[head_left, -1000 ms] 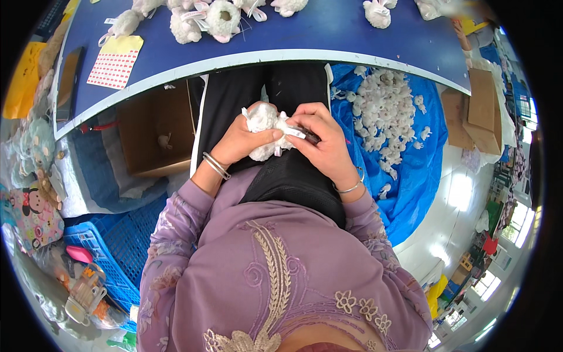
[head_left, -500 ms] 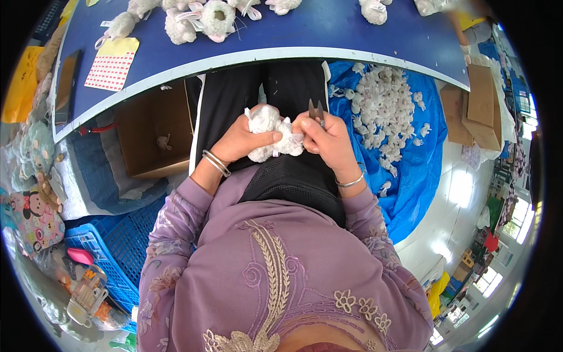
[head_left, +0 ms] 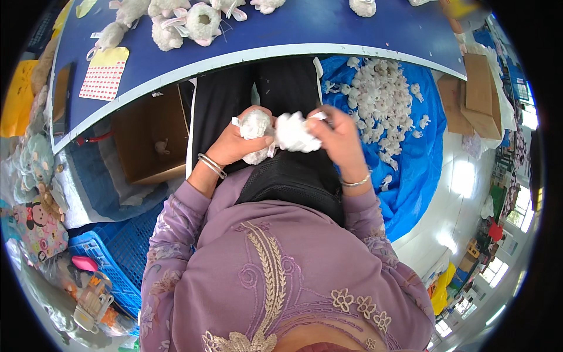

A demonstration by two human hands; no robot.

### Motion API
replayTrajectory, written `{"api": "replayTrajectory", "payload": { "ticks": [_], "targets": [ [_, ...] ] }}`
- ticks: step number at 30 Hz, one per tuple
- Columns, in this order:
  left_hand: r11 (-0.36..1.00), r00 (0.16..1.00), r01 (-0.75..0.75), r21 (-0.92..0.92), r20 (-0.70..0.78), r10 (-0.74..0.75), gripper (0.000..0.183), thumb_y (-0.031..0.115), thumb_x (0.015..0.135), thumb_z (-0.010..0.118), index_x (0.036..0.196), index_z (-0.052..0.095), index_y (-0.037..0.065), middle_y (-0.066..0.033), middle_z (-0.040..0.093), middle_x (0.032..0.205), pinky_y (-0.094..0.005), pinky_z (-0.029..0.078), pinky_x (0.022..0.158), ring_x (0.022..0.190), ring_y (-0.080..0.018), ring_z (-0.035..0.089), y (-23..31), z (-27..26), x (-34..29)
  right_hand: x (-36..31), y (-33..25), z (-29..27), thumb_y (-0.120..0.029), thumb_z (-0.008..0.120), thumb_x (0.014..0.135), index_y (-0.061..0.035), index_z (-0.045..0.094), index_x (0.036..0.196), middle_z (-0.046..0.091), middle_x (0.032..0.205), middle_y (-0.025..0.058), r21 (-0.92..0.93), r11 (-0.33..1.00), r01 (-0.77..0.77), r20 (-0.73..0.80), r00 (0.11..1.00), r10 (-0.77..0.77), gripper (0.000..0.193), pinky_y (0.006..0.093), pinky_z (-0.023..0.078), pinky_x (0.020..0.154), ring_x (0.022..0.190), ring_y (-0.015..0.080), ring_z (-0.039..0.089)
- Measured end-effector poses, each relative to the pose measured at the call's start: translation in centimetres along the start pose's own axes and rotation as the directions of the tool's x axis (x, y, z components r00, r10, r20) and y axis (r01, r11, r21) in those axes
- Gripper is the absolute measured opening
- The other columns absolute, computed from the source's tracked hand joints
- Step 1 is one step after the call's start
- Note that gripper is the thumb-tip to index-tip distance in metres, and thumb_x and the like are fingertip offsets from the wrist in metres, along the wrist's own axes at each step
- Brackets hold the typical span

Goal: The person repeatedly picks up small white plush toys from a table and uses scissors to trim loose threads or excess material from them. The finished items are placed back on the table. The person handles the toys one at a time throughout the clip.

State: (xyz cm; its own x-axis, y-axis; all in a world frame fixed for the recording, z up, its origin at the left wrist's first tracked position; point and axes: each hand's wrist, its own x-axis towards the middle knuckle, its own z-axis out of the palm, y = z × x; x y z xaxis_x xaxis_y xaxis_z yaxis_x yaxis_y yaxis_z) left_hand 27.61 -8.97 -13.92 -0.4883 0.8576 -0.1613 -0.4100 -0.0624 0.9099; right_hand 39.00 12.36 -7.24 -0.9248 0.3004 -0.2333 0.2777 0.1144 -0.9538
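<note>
My left hand [head_left: 237,139] is closed round a small white plush toy [head_left: 256,128], thumb across its front, above my lap. A small light tag sticks out at its edge. Closed fingers of my right hand [head_left: 340,138] grip a white fluffy piece [head_left: 295,132] beside it, smeared by motion. Whether this piece is joined to the plush toy, I cannot tell. A dark bit of the thread snips shows by the right fingers; the blades are mostly hidden.
Ahead, the blue table [head_left: 293,32] carries several plush heads [head_left: 202,24] and a label sheet [head_left: 104,76]. White plush pieces [head_left: 381,100] lie on a blue sheet [head_left: 419,170] at right. At left stand a cardboard box [head_left: 146,129] and a blue crate [head_left: 111,258].
My right hand has moved slightly right and turned, with the fluffy piece now larger and blurred between the hands. The snips' blades, upright before, are mostly out of sight.
</note>
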Motion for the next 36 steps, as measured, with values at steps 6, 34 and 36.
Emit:
{"api": "replayTrajectory", "payload": {
  "ticks": [6, 34, 36],
  "targets": [
    [0.997, 0.999, -0.048, -0.059, 0.020, 0.049, 0.045, 0.006, 0.081, 0.073, 0.120, 0.051, 0.007, -0.0077, 0.065, 0.107, -0.0316, 0.050, 0.088, 0.102, -0.0159, 0.061, 0.4, 1.4, 0.7, 0.7, -0.5, -8.7, -0.012, 0.067, 0.089, -0.0034, 0.066, 0.109, 0.061, 0.073, -0.0016, -0.421, 0.907, -0.029, -0.536, 0.815, -0.222, 0.022, 0.0190, 0.039, 0.054, 0.061, 0.0035, 0.049],
    [0.997, 0.997, -0.075, 0.022, -0.034, 0.075, 0.061, 0.012, 0.084, 0.072, 0.138, 0.044, 0.008, -0.0068, 0.058, 0.118, -0.0309, 0.049, 0.091, 0.105, -0.0145, 0.058, 0.6, 1.8, -0.1, 3.4, -0.8, 2.2, -0.006, 0.062, 0.089, -0.0019, 0.062, 0.093, 0.057, 0.072, -0.0019, 0.158, 0.981, -0.116, 0.151, 0.984, 0.092, 0.006, 0.0211, 0.037, 0.051, 0.058, 0.0028, 0.045],
    [0.999, 0.999, -0.047, -0.023, 0.020, 0.047, 0.057, 0.011, 0.087, 0.071, 0.137, 0.044, 0.008, -0.0055, 0.057, 0.118, -0.0302, 0.049, 0.090, 0.105, -0.0126, 0.057, 0.6, 1.3, 0.0, 3.3, -0.9, 2.4, -0.005, 0.060, 0.089, -0.0029, 0.061, 0.097, 0.052, 0.068, -0.0033, 0.286, 0.938, -0.196, 0.171, 0.974, 0.151, 0.008, 0.0188, 0.031, 0.044, 0.051, 0.0011, 0.041]
  ]
}}
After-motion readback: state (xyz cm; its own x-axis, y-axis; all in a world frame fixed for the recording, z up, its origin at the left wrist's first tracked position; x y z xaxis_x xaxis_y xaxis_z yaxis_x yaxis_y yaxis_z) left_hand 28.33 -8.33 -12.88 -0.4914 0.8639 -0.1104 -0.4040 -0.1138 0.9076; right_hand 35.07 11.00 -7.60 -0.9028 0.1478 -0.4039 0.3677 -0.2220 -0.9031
